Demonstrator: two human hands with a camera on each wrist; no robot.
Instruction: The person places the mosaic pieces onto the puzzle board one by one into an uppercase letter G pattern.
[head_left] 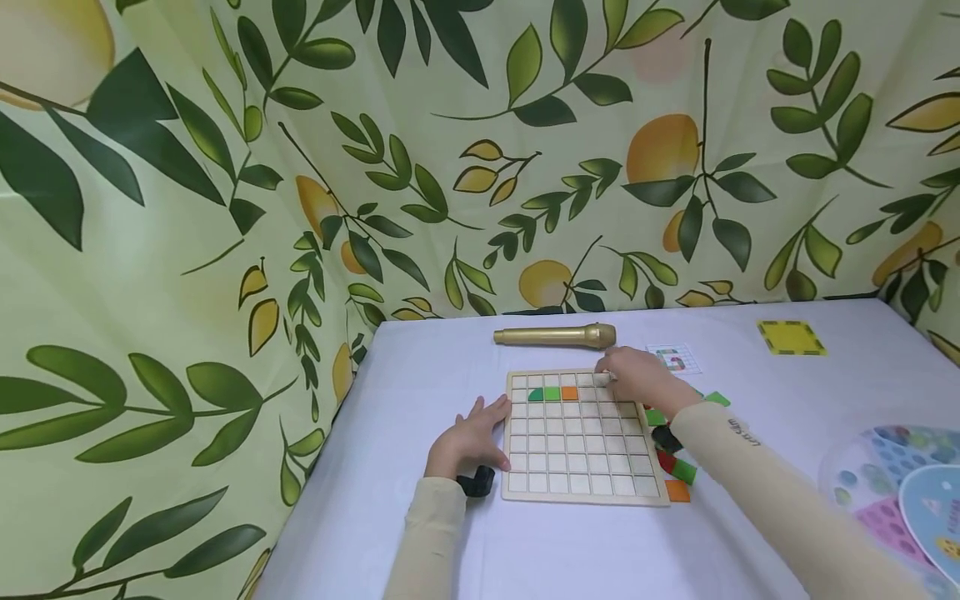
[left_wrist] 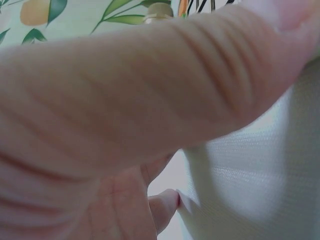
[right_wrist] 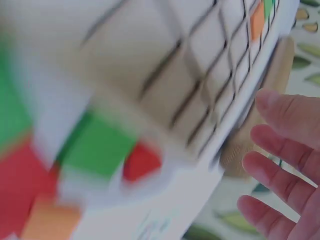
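Observation:
A wooden grid board (head_left: 577, 442) lies on the white table. In its upper left cells sit a dark green rounded tile (head_left: 536, 395), a light green square tile (head_left: 552, 393) and an orange square tile (head_left: 570, 393). My left hand (head_left: 471, 437) rests against the board's left edge with fingers and thumb spread; its thumb fills much of the left wrist view. Over the far right corner of the board is my right hand (head_left: 641, 377). The right wrist view shows its fingers (right_wrist: 270, 175) loosely extended, with nothing between fingers and thumb.
Loose green, red and orange tiles (head_left: 678, 491) lie along the board's right side, partly behind my right arm. A gold microphone (head_left: 555, 336) lies beyond the board. Farther right are a printed card (head_left: 678, 359), a yellow rectangle (head_left: 792, 338) and a colourful round tray (head_left: 885, 492).

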